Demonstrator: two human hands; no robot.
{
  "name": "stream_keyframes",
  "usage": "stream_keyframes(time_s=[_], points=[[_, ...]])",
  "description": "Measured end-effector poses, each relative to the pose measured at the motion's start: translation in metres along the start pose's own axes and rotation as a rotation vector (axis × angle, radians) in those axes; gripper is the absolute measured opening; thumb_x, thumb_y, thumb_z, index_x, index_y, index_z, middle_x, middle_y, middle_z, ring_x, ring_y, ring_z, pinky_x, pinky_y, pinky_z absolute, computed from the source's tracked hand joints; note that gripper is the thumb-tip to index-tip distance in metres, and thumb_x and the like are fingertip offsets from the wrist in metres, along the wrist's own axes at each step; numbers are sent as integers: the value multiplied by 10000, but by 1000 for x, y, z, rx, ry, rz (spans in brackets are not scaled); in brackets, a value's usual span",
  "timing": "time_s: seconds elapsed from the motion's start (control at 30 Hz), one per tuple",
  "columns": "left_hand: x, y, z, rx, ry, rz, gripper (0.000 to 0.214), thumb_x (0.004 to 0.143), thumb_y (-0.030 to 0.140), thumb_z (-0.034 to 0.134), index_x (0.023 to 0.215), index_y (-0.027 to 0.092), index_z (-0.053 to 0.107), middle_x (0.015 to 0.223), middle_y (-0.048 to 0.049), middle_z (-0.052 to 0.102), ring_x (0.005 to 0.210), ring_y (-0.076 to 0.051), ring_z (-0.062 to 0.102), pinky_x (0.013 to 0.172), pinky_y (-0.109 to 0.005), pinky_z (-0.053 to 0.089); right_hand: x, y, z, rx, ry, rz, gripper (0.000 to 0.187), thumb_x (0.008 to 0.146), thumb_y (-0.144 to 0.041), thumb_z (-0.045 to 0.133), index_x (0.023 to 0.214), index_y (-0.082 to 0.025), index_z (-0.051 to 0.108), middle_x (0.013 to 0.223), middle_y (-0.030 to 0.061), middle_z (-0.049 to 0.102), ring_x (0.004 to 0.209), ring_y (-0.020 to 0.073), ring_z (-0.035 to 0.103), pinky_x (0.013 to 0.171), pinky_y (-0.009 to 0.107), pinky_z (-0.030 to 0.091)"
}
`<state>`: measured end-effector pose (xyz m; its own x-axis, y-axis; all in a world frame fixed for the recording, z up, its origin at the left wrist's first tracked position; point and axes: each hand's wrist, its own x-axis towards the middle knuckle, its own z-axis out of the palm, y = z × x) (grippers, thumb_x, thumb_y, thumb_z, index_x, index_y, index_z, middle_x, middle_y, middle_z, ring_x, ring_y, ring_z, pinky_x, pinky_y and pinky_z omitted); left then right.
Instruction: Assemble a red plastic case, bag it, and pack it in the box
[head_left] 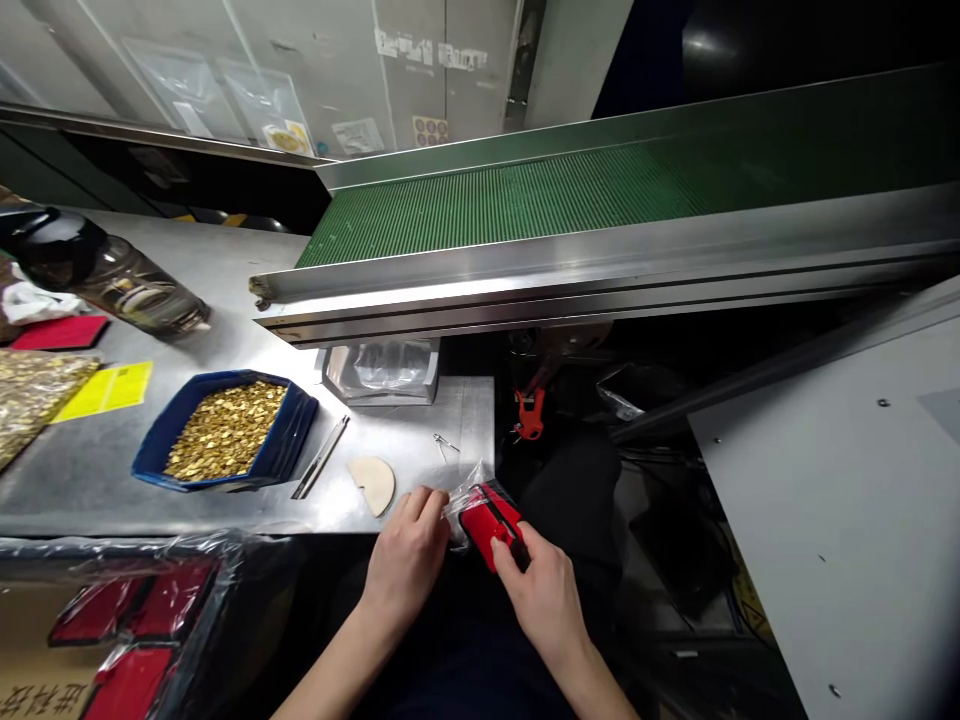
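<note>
My left hand [409, 553] pinches the edge of a clear plastic bag [463, 498] at the front edge of the steel table [420, 440]. My right hand [541, 597] grips a small red pouch [487, 520] with a black strip, its end sitting in the bag's mouth. Both hands hover just off the table's corner, above my dark lap.
A blue tray of small gold pieces [225, 430] sits left, with a metal blade [321, 457] and a beige half-disc [373, 483] beside it. A green conveyor belt [525, 195] runs above. Red pouches in plastic [135, 610] lie in a box at lower left. A dark bottle [112, 275] lies far left.
</note>
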<state>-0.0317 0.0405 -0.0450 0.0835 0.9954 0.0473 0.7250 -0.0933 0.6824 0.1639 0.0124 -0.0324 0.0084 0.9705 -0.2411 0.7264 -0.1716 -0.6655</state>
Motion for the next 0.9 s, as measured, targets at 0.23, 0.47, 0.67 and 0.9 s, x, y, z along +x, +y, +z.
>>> stream_keyframes(time_s=[0.23,0.47,0.67,0.9], points=[[-3,26,7,-138,-18,14,99,1022,248,498,1014,224,593,891,-30,644,788,-186,635,730,-288,500,-2,-13,-11,162,-139,-15,243,1019,-363,514,1028,-209,702,976,78,776,876,244,732,743,276,476],[-11,67,-1,-421,-120,57,137,1014,218,504,949,232,623,891,-39,653,765,-182,620,696,-274,477,7,-20,-18,-87,-152,36,175,1002,-224,503,1007,-197,676,962,98,777,894,284,747,724,314,428],[5,50,-4,-508,-57,-290,247,1016,435,484,886,235,553,673,30,585,565,-162,568,558,-264,464,17,-20,-40,-156,-361,-182,277,1057,-454,491,1092,-270,695,924,52,750,901,260,705,761,326,443],[26,11,-40,-187,-23,-304,206,877,322,639,704,229,576,632,21,563,576,-167,491,580,-278,324,3,-15,-43,-269,-102,-517,244,1016,-114,506,1088,-230,709,963,43,742,886,223,644,799,353,443]])
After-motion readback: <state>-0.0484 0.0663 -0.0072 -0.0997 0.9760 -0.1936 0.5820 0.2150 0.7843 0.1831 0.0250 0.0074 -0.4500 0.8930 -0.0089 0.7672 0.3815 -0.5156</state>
